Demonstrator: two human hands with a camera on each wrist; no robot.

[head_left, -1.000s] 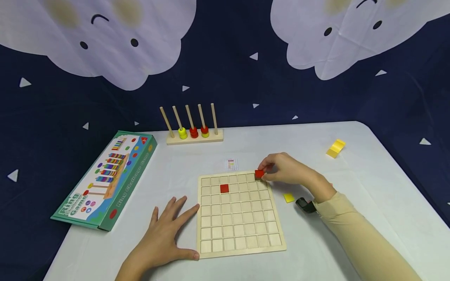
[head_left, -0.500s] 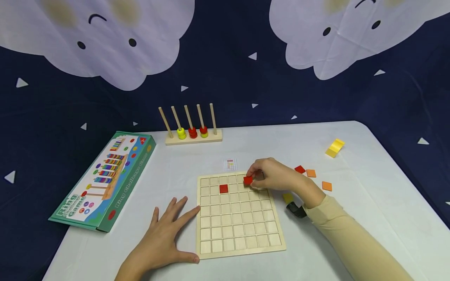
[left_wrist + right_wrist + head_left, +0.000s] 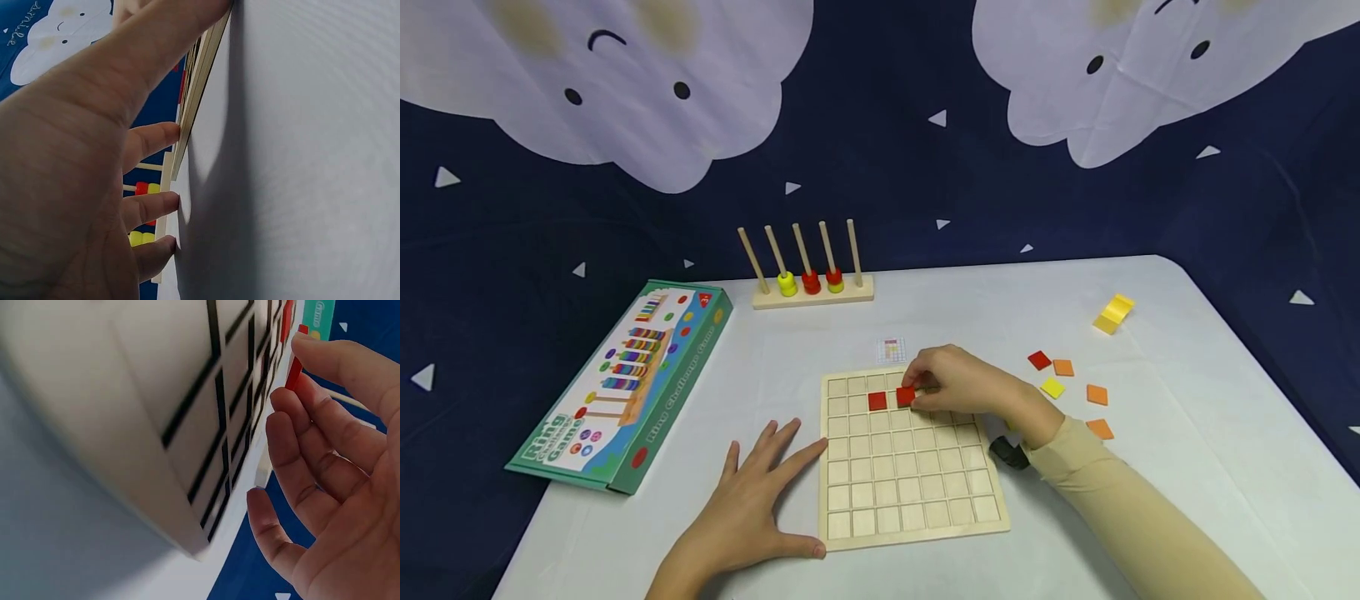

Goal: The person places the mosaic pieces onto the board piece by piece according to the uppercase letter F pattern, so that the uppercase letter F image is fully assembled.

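Observation:
A wooden grid board (image 3: 917, 467) lies on the white table. One red square tile (image 3: 877, 402) sits in a cell of its second row. My right hand (image 3: 958, 383) pinches another red tile (image 3: 906, 397) between thumb and fingers, over the cell just right of the first one. In the right wrist view that pinched tile (image 3: 296, 365) shows edge-on, tilted, close over the grid. My left hand (image 3: 752, 500) rests on the table with spread fingers, its index fingertip and thumb tip at the board's left edge.
Behind the board lies a small pattern card (image 3: 891, 350). Loose tiles, including a yellow tile (image 3: 1052, 387) and an orange tile (image 3: 1097, 394), lie right of it. A peg stand (image 3: 814, 293) with rings, a game box (image 3: 625, 383) and a folded yellow piece (image 3: 1114, 314) stand around.
My right hand has carried the red tile leftward across the board, from its upper right corner to beside the placed red tile. More loose tiles show at the right. The left hand stays put.

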